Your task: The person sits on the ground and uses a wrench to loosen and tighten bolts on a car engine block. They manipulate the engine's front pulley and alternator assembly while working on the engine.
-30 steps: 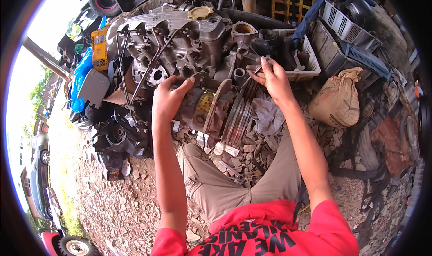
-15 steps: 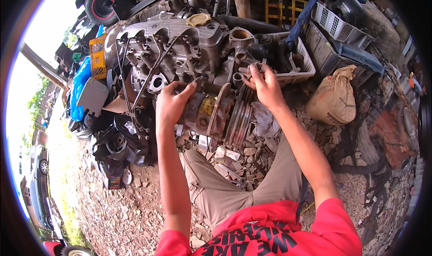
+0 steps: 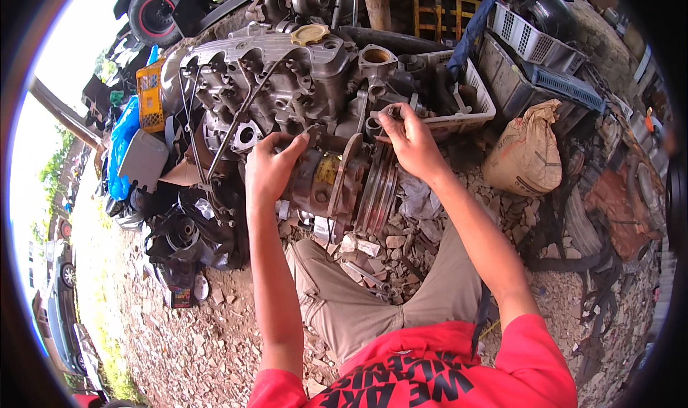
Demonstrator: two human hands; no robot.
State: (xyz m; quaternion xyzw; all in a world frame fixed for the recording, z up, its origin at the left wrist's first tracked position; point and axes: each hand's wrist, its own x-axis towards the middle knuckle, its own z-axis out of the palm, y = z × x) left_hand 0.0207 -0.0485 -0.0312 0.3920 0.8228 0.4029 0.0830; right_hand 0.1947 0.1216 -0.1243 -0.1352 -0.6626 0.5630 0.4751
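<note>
A large grimy engine block (image 3: 287, 85) lies on the gravel in front of me, with a yellow filler cap (image 3: 309, 33) on top. Bolted to its near side is a rusty compressor with a grooved pulley (image 3: 356, 182). My left hand (image 3: 271, 168) grips the left end of that compressor, fingers curled around its top edge. My right hand (image 3: 410, 141) pinches a thin metal tool (image 3: 383, 114) against the engine just above the pulley. My knees in tan trousers (image 3: 373, 300) sit below.
A white plastic basket (image 3: 473, 100) of parts stands behind my right hand. A tan sack (image 3: 527, 157) leans at the right, with grey crates (image 3: 534, 42) beyond. Black parts (image 3: 183, 232), a blue bag (image 3: 123, 146) and a yellow crate (image 3: 150, 96) lie left. Stones cover the ground.
Both hands have slid slightly down and left along the compressor. The right hand's fingers have closed tighter on the thin tool.
</note>
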